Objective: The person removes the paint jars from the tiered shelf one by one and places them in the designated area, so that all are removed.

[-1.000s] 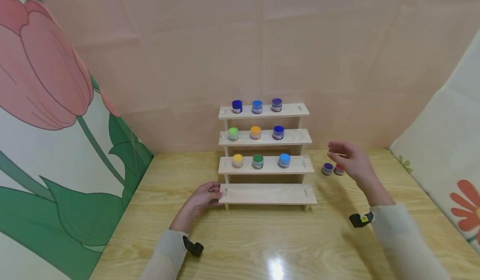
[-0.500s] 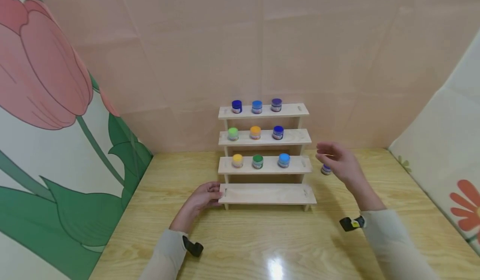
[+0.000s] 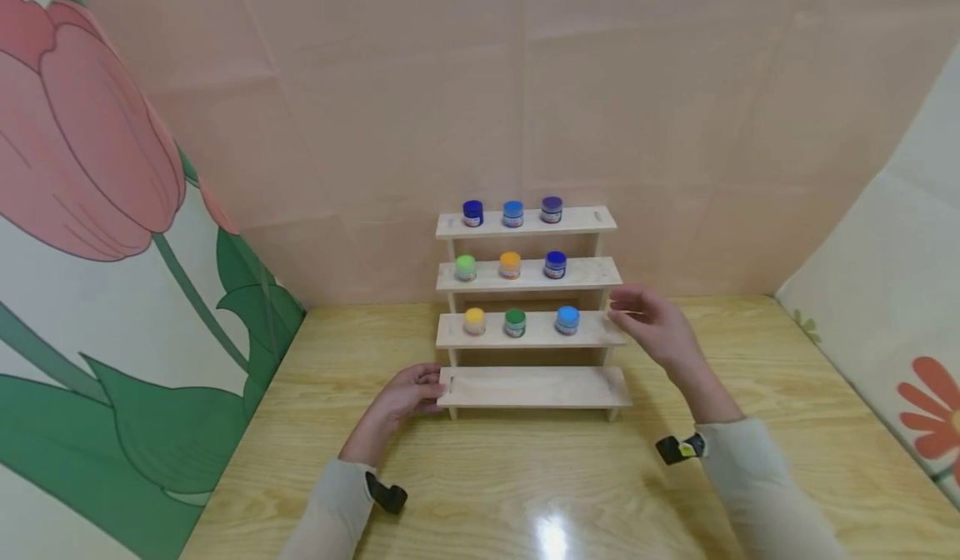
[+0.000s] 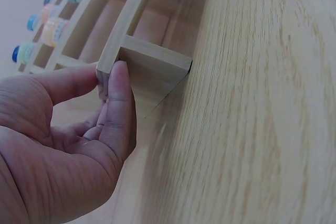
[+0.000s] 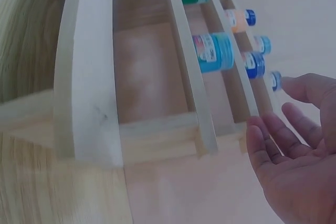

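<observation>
A four-tier wooden display rack [image 3: 535, 387] stands on the table. Paint jars with colored lids, such as a green-lidded jar [image 3: 515, 323] and a light blue-lidded jar [image 3: 567, 320], sit on its upper three tiers; the lowest tier is bare. My left hand [image 3: 408, 393] pinches the left end of the lowest tier between thumb and fingers, plain in the left wrist view by the board's end [image 4: 105, 74]. My right hand [image 3: 660, 335] is at the rack's right side, its loosely bent fingers [image 5: 283, 129] holding nothing near the ends of the upper tiers.
The wood-grain table [image 3: 525, 477] runs under the rack and both forearms. Behind it hangs a pinkish backdrop [image 3: 375, 127]. A panel with a painted tulip [image 3: 112, 135] rises at the left, another with a red flower [image 3: 933, 410] at the right.
My right hand has moved left toward the rack. The purple-lidded and red-lidded jars seen on the table to the right are now hidden behind it. The left hand stays put.
</observation>
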Demonstrator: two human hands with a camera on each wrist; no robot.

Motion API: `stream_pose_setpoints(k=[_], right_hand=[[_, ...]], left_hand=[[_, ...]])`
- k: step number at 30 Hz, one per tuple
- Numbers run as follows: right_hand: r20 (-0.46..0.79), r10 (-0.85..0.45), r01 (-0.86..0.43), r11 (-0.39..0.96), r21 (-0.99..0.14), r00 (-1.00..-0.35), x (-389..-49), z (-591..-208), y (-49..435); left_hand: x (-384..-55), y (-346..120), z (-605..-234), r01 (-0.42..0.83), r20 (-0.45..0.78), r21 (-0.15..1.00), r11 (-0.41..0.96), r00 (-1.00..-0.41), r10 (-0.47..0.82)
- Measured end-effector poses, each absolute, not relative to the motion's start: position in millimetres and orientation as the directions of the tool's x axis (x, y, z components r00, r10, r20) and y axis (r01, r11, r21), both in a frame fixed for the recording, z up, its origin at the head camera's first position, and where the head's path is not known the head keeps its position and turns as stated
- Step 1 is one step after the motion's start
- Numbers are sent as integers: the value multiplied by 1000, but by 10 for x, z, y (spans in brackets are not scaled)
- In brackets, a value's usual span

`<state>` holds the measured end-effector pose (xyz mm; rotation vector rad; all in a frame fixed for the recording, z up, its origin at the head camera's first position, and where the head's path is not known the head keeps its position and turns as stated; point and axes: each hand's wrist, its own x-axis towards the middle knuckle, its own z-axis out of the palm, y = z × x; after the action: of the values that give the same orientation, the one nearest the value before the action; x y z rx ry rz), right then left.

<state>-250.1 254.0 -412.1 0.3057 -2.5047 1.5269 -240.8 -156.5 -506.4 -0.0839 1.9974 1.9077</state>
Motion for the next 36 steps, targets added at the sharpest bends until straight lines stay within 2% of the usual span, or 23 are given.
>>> stream_pose_setpoints(k=[6, 14, 24, 36], right_hand=[[266, -89, -277, 436, -856, -960, -2507, -4126, 2425], [190, -104, -216, 458, -862, -976, -2536, -4168, 2332], [213, -123, -245, 420, -874, -969, -2592, -4216, 2206], [199, -128, -236, 457, -857, -972, -2632, -4281, 2086]], left_hand=[[-2408, -1552, -5065, -308, -319, 948, 82, -928, 193], [-2404, -1557, -5071, -304, -314, 949, 81, -928, 202], [-2409, -1568, -5070, -296, -305, 952, 75, -928, 212], [-2425, -1561, -5086, -313, -322, 947, 77, -925, 199]])
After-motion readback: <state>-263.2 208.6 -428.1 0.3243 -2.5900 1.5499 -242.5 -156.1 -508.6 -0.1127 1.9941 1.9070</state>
